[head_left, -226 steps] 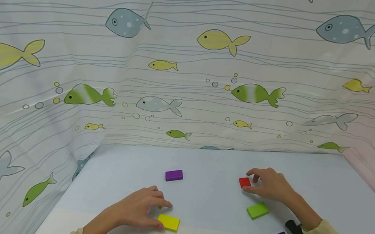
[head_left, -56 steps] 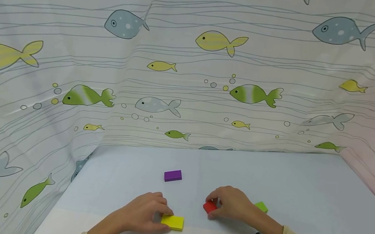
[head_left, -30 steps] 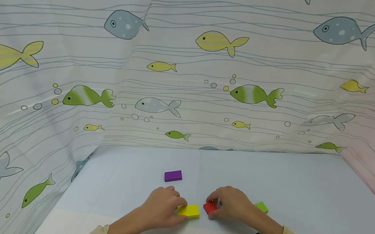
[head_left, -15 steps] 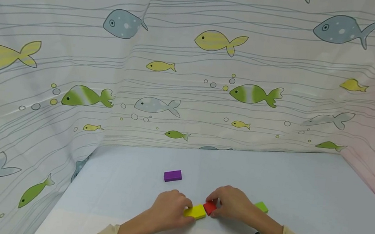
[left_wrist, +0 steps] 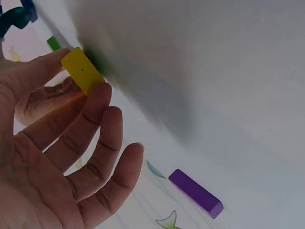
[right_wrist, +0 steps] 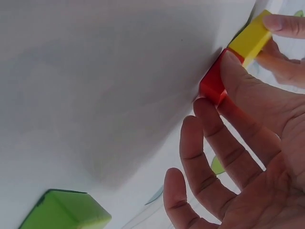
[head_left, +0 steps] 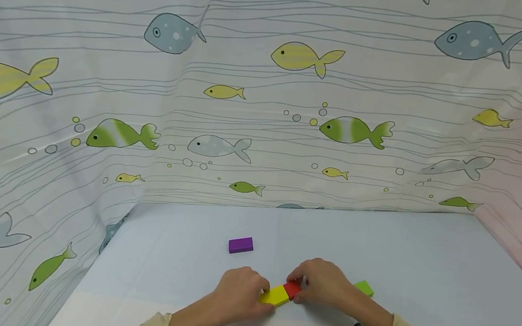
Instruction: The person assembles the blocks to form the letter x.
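Observation:
My left hand (head_left: 241, 295) pinches a yellow rectangular block (head_left: 274, 296) between thumb and fingers at its left end. In my right hand (head_left: 324, 283) is a smaller red block (head_left: 292, 288), gripped between thumb and fingertips. The two blocks meet end to end on the white table, forming a slanted row; the right wrist view shows the red block (right_wrist: 214, 80) against the yellow block (right_wrist: 251, 38). The other fingers of both hands are loosely bent. From the left wrist, the yellow block (left_wrist: 82, 69) shows a small dark dot on its face.
A purple block (head_left: 241, 245) lies farther back, left of the hands. Partly behind the right wrist is a green block (head_left: 364, 288). A fish-patterned sheet (head_left: 227, 121) rises behind the table (head_left: 406, 257) and along its sides.
The right hand has brought the red block left and nearer, then stayed still. The left hand has taken hold of the yellow block and slid it right and slightly away, up against the red one.

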A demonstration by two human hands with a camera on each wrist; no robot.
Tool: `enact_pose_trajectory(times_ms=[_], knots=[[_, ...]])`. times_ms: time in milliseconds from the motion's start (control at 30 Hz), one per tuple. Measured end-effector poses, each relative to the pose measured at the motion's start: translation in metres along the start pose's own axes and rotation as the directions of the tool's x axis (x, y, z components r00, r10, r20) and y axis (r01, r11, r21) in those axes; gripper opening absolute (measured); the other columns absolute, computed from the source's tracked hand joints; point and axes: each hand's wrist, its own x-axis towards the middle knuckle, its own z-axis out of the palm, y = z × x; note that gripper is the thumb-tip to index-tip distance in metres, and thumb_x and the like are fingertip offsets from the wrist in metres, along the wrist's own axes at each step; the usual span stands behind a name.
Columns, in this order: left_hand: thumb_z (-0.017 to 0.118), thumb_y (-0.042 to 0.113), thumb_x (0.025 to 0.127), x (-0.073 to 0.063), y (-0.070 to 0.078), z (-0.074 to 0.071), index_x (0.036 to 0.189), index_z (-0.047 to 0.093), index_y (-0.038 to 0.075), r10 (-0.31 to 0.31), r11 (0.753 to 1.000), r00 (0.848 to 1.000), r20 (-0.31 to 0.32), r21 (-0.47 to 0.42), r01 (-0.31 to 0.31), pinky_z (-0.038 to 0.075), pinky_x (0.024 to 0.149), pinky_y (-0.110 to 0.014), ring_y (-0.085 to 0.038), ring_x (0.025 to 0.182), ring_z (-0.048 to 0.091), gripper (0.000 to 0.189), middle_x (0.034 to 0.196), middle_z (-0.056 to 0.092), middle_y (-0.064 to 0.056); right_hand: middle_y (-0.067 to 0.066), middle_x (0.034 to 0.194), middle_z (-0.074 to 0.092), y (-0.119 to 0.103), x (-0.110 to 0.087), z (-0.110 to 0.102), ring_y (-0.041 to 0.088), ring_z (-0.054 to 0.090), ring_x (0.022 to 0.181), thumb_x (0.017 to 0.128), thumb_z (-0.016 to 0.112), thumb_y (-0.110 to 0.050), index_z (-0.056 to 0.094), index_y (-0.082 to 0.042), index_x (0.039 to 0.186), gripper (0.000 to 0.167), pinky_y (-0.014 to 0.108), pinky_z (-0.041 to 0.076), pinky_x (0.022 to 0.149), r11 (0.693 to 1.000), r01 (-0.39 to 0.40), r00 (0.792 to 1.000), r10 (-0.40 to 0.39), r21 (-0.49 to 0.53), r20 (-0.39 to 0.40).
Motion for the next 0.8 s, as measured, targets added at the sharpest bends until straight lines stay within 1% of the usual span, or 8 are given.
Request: enact_pose_trajectory(times_ms=[200, 533, 800], knots=[[0.079, 0.045, 0.079, 0.0003, 0.0029, -0.0004, 0.093, 0.078, 0.015, -0.008, 1.000, 1.000, 0.022, -0.020, 0.009, 0.036, 0.050, -0.019, -0.005, 0.056, 0.042, 0.032, 0.060, 0.050, 0.015, -0.011, 0.085, 0.065, -0.0015, 0.0003, 0.0003, 0.011, 0.050, 0.074, 0.071, 0.089, -0.019, 0.078, -0.018, 0.103, 0.034, 0.029, 0.045, 0.065, 1.000, -0.009, 1.000, 0.009, -0.010, 0.000], [0.079, 0.048, 0.077, 0.0018, 0.0020, 0.0037, 0.094, 0.076, 0.017, -0.019, 0.999, 0.999, 0.038, -0.025, 0.020, 0.038, 0.052, -0.017, -0.005, 0.055, 0.043, 0.035, 0.060, 0.048, 0.016, -0.012, 0.084, 0.065, -0.0002, 0.0007, 0.0010, 0.011, 0.050, 0.073, 0.071, 0.089, -0.019, 0.078, -0.018, 0.102, 0.033, 0.028, 0.044, 0.064, 1.000, -0.003, 1.000, 0.003, -0.014, -0.004], [0.079, 0.048, 0.078, 0.0018, 0.0009, 0.0045, 0.095, 0.075, 0.017, -0.015, 1.000, 0.999, 0.047, -0.026, 0.016, 0.037, 0.051, -0.018, -0.005, 0.054, 0.042, 0.036, 0.060, 0.047, 0.015, -0.010, 0.085, 0.066, -0.0031, 0.0003, -0.0007, 0.012, 0.050, 0.074, 0.071, 0.089, -0.019, 0.078, -0.017, 0.102, 0.033, 0.029, 0.045, 0.065, 1.000, -0.013, 1.000, 0.013, -0.001, 0.002]])
